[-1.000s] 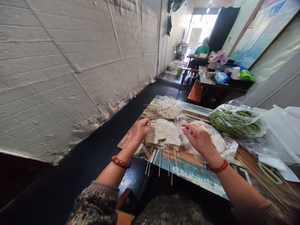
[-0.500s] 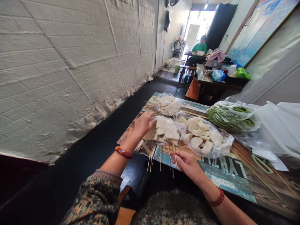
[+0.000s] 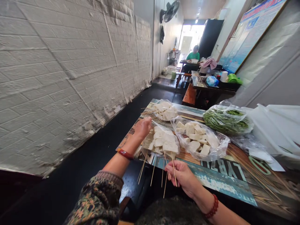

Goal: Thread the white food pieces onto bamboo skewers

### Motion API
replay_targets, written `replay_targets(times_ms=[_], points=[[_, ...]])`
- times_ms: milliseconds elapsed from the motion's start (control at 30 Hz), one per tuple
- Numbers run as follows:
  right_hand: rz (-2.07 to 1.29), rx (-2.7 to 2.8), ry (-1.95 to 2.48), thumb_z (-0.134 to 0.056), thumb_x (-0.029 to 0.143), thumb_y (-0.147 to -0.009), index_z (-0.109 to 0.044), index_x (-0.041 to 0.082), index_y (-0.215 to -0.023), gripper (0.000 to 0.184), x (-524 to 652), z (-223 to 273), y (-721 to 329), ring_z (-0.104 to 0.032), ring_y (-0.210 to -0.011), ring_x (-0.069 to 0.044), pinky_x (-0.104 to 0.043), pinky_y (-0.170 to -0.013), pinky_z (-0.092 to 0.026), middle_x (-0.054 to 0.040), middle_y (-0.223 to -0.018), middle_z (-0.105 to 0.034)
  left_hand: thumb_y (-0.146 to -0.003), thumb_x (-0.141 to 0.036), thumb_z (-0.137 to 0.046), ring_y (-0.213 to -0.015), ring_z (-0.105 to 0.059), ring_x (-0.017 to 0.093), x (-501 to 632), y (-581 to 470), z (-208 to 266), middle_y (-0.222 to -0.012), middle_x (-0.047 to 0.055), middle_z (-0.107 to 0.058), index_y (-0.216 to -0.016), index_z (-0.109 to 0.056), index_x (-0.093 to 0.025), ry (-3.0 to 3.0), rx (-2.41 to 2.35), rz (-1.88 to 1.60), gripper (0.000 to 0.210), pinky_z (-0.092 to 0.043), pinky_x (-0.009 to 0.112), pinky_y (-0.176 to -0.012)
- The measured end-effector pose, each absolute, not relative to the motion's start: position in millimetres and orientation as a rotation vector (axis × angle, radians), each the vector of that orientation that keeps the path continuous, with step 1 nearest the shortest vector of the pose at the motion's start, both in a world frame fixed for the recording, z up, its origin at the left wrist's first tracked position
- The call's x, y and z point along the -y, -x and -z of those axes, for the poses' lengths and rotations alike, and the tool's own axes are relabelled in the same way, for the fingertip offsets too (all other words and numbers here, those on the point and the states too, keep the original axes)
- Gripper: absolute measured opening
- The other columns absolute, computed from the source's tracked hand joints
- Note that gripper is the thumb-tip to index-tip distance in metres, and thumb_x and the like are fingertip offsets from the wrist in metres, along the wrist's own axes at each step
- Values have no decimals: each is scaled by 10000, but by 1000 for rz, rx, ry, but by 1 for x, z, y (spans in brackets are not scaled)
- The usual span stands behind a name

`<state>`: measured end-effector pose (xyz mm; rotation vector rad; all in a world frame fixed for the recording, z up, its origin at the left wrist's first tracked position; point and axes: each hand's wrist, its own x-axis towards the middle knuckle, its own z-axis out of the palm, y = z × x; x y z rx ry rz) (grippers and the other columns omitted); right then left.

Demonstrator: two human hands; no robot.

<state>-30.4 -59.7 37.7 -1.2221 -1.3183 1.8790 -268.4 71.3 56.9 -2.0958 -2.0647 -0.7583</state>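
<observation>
My left hand (image 3: 142,127) is closed at the upper left edge of a clear plastic bag (image 3: 176,142), its fingertips seeming to pinch the film. On this bag lies a pile of flat white slices (image 3: 161,139), which look like tofu or rice cake, with several thin wooden skewers (image 3: 153,172) poking out toward me. My right hand (image 3: 181,176) pinches one bamboo skewer (image 3: 173,170) below the pile; a white slice sits at its far end. Just right of the pile, an open plastic bag (image 3: 223,146) holds loose white chunks (image 3: 195,134).
Farther back lies another bag of white slices (image 3: 166,109) with skewers. Bagged green vegetables (image 3: 227,120), white plastic tubs (image 3: 276,128), green-handled scissors (image 3: 259,164) and loose skewers (image 3: 253,175) are on the right. A person in green (image 3: 193,55) sits at a far table. A brick-patterned wall (image 3: 70,78) runs along the left.
My left hand's fingers have drawn together at the bag's edge. My right hand still holds a skewer. The view has tilted up, showing more of the wall fan.
</observation>
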Motion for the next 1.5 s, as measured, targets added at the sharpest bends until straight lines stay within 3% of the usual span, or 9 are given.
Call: replay_targets(times_ms=[433, 867, 967, 1067, 1200, 1333, 1500], points=[[-1922, 1299, 1120, -737, 650, -692, -621, 155, -764, 514, 60, -46, 24, -468, -363, -48, -151, -345, -283, 31, -555, -608, -966, -256, -393, -708, -605, 213, -91, 258, -77, -787, 92, -682, -887, -648, -179, 1857, 2166, 905, 278, -329, 302, -622], [-2192, 1078, 958, -778, 669, -602, -546, 178, -732, 559, 53, -27, 83, -592, -423, -99, -185, -392, -419, 28, -582, -638, -952, -259, -425, -654, -570, 168, -63, 253, -71, -705, 44, -630, -787, -610, -194, 2174, 2050, 898, 257, -383, 264, -654], [-2297, 1100, 887, -806, 628, -592, -591, 158, -766, 545, 51, -25, 83, -612, -434, -117, -188, -382, -420, 14, -588, -648, -954, -303, -441, -678, -582, 168, -59, 260, -74, -733, 37, -643, -898, -640, -194, 2167, 2057, 930, 234, -409, 263, -669], [-2281, 1095, 864, -815, 606, -599, -636, 137, -865, 568, 48, -22, 70, -628, -454, -119, -192, -397, -435, -7, -645, -680, -923, -396, -509, -724, -597, 183, -45, 266, -73, -776, 24, -641, -1174, -596, -174, 2064, 2069, 1096, 346, -461, 289, -722], [-2088, 977, 953, -735, 645, -696, -611, 154, -953, 568, 42, -18, 44, -619, -460, -109, -185, -394, -407, 2, -670, -667, -925, -469, -487, -963, -641, 244, -17, 266, -60, -1064, 98, -663, -1256, -555, -197, 2077, 1993, 1215, 434, -518, 369, -855], [-1857, 841, 995, -576, 702, -799, -571, 192, -1003, 549, 39, -21, 21, -646, -597, -101, -195, -488, -451, 6, -807, -638, -902, -512, -497, -1325, -491, 311, -10, 259, -41, -1432, 121, -524, -1376, -472, -249, 2244, 1893, 1095, 543, -409, 475, -1096], [-1888, 963, 916, -808, 536, -623, -626, 163, -945, 525, 25, -27, 26, -626, -547, -114, -195, -438, -436, 24, -731, -619, -928, -508, -394, -1448, -340, 317, -30, 245, -24, -1567, 136, -356, -1430, -412, -217, 2297, 1995, 1038, 581, -349, 502, -1159]])
